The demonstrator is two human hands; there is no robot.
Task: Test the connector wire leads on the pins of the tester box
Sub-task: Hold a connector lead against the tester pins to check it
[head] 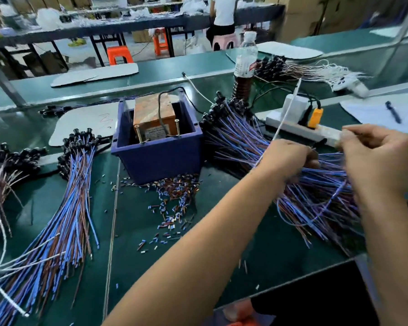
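Note:
The tester box (pixel 151 118), orange-brown with two upright screw pins (pixel 177 127), sits inside a blue plastic bin (pixel 158 156) at the middle of the green table. To its right lies a large bundle of blue and brown connector wires (pixel 316 196) with black connectors at the far end. My left hand (pixel 285 158) grips this bundle from above, and a white tie strand (pixel 290 107) rises from it. My right hand (pixel 377 156) is curled over the bundle's right side, fingers pinching something thin and blurred. Both hands are well right of the tester box.
A second wire bundle (pixel 68 203) fans out left of the bin, with more at the far left edge. Cut insulation bits (pixel 172 196) litter the table in front of the bin. A water bottle (pixel 245 60), a power strip (pixel 299 123) and a pen (pixel 392 111) stand behind.

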